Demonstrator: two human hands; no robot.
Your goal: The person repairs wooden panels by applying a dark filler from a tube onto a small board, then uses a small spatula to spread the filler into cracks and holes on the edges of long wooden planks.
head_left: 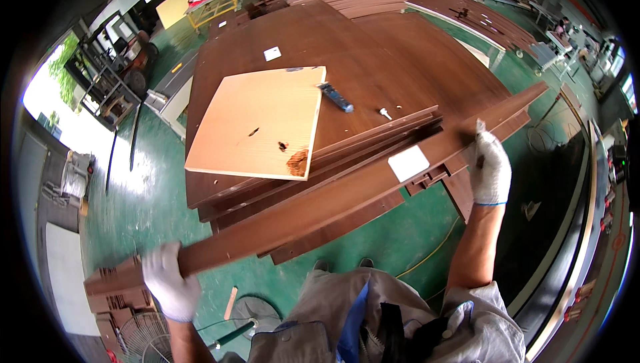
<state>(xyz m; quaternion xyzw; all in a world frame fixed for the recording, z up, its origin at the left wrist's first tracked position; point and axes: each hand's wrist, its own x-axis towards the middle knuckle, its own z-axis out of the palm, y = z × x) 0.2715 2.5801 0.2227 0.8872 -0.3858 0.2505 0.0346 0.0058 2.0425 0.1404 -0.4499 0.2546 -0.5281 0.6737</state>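
Observation:
A long brown board, narrow and raised along its edges, slants across in front of me from the lower left to the upper right. In a white glove, my left hand grips it near its left end. My right hand, gloved as well, holds the right part with one digit lying along the top; its other fingers are partly hidden. A white paper label lies on the board between my hands. Just beyond is a stack of brown panels, with a light wood panel resting on top.
A dark-handled tool and a small white piece lie on the stack. A floor fan stands at lower left, near a wood strip. A yellow cable crosses the green floor. A forklift is parked far left.

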